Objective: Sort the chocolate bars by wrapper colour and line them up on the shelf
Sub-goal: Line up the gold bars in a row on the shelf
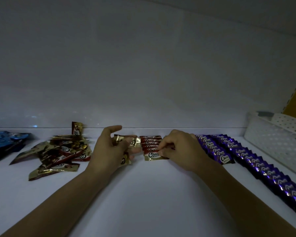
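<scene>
While left hand (108,151) grips two red-gold bars (125,140), right hand (179,147) pinches the front bar (152,155) of the red row (150,142) on the white shelf (143,194); purple rows (246,159) lie just right of it, loose red pile (58,154) left.
</scene>
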`<action>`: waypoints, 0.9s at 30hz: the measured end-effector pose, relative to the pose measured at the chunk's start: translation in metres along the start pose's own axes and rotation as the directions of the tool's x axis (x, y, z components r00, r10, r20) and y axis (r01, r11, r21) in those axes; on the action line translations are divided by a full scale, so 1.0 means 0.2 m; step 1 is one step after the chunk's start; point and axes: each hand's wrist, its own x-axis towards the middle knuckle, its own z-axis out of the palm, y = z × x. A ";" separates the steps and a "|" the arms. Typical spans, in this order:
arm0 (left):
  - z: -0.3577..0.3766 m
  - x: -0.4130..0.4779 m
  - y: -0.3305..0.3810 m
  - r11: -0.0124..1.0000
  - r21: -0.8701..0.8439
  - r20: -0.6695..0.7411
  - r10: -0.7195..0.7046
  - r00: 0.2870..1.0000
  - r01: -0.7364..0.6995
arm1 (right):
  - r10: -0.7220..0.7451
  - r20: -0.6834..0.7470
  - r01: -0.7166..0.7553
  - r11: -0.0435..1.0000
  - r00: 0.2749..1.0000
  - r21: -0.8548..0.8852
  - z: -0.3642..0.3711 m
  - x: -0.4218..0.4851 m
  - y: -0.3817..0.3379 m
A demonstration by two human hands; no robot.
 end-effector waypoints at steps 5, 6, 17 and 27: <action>0.01 -0.02 0.01 0.998 -0.061 0.053 0.027 0.998 -0.024 | -0.029 -0.010 0.028 0.997 1.000 -0.069 0.02 0.00 0.01; 0.01 -0.02 0.02 0.997 -0.072 0.060 0.037 0.998 -0.033 | -0.038 -0.028 0.036 0.997 0.999 -0.069 0.02 0.00 0.01; 0.01 -0.04 0.03 0.998 0.058 0.276 0.017 0.961 -0.034 | 0.121 0.061 -0.120 0.583 0.991 0.803 0.06 -0.01 -0.15; 0.02 -0.03 -0.01 0.798 0.508 0.242 0.228 0.943 -0.324 | -0.065 -0.122 0.112 0.894 0.990 0.434 -0.11 0.00 -0.04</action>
